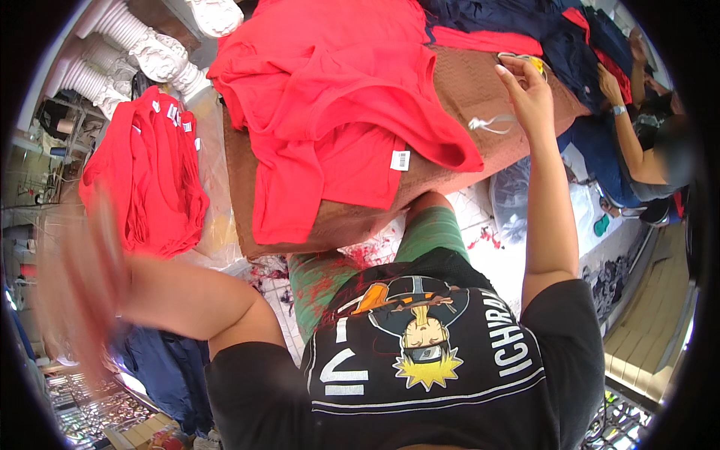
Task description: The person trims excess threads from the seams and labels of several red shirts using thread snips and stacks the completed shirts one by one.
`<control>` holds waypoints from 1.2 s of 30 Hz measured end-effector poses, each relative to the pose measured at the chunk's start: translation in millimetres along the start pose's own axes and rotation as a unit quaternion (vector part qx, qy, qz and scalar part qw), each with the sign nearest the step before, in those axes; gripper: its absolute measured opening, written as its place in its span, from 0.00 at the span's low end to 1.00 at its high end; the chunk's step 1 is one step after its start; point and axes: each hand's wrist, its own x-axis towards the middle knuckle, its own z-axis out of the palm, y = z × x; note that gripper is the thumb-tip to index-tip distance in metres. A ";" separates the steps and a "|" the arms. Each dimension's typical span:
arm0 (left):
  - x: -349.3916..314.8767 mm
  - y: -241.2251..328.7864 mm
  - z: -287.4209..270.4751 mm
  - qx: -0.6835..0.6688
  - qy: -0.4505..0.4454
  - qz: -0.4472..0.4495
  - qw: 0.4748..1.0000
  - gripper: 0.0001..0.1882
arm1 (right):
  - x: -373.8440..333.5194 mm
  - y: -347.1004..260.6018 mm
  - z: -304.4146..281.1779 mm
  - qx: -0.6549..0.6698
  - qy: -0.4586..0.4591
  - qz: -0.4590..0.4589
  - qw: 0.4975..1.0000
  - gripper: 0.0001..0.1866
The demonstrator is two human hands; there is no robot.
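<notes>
At the far right of the padded table, my right hand (531,94) curls its fingers at a small yellow-handled tool (538,66), partly hidden by the fingers. My left hand (84,281) is off to the left, smeared by motion, so its fingers cannot be read. It is nearest to a stack of red garments (146,176) with white labels, draped left of the table. In front of me a red sleeveless garment (337,120) lies spread out, its lower part hanging over the near edge. A white tag (400,160) shows on it.
Brown quilted cloth covers the table (469,82). A white ribbon loop (491,122) lies on it. Dark blue garments (502,26) are heaped at the far right. Another person (645,150) works on the right. A clear plastic bag (514,206) and red thread scraps lie on the floor.
</notes>
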 end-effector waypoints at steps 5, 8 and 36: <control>2.8 47.2 114.3 -0.160 -0.378 0.053 0.911 0.23 | 10.4 97.3 16.7 -0.034 -0.136 0.245 0.959 0.22; -0.5 49.2 134.4 -0.184 -0.443 0.033 0.877 0.22 | 22.1 111.6 29.4 0.048 0.033 0.168 0.984 0.26; -143.2 -216.3 98.3 0.283 0.130 -0.377 0.872 0.10 | 45.7 47.2 216.6 -0.190 -0.173 0.019 0.966 0.10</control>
